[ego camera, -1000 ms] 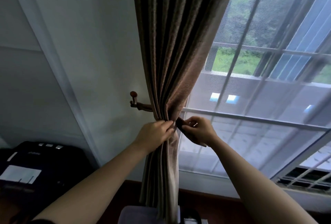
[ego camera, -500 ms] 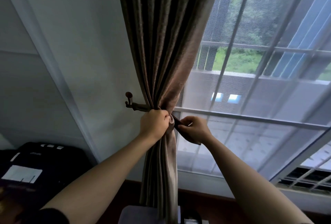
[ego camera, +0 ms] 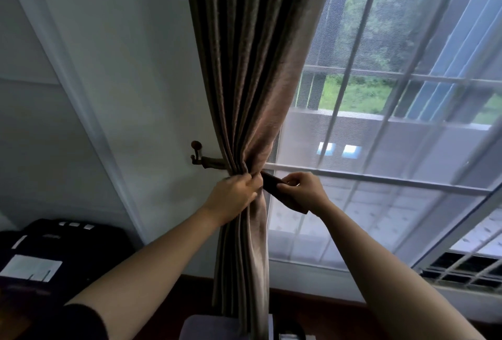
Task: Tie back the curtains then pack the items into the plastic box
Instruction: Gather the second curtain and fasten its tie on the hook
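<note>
Right of the dark metal wall hook [ego camera: 202, 160], the left hand [ego camera: 234, 198] grips the gathered brown fabric curtain [ego camera: 244, 81], the right hand [ego camera: 307, 190] pinches a dark cloth tie-back [ego camera: 270, 182]; below, possibly a grey box [ego camera: 198, 327].

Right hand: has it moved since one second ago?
Yes. Against the wall hook, the right hand has drawn the tieback strap slightly rightward, away from the curtain.
</note>
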Action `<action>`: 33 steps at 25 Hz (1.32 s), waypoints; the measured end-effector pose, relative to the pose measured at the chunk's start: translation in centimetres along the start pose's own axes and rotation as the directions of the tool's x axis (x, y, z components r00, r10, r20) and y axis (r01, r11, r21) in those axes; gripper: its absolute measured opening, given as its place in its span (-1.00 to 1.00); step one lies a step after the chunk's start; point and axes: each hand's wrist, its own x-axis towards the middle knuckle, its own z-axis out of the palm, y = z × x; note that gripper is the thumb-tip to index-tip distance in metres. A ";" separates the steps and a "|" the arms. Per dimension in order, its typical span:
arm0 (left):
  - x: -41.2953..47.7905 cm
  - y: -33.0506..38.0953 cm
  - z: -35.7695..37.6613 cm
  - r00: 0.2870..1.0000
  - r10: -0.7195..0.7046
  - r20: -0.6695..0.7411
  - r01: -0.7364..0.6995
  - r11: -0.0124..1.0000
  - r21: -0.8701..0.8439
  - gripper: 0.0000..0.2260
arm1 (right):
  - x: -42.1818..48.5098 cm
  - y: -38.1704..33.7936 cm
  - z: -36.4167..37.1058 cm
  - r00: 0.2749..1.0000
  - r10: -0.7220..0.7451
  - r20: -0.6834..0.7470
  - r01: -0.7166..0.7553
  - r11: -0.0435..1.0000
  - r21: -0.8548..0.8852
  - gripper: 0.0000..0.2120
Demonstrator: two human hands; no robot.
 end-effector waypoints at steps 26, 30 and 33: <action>1.3 -5.2 -0.5 0.809 -0.008 0.587 0.474 0.599 -0.645 -0.88 | -7.4 -2.7 8.9 0.996 0.020 -0.084 0.033 0.813 0.581 -0.53; 1.5 -4.9 -1.0 0.811 0.035 0.585 0.435 0.632 -0.641 -0.90 | -2.8 -6.1 5.1 0.983 0.041 -0.176 0.059 0.848 0.527 -0.23; 1.3 -4.7 -0.9 0.799 0.055 0.599 0.425 0.653 -0.626 -0.82 | 0.7 -10.1 5.4 0.968 -0.016 -0.250 0.092 0.951 0.295 0.21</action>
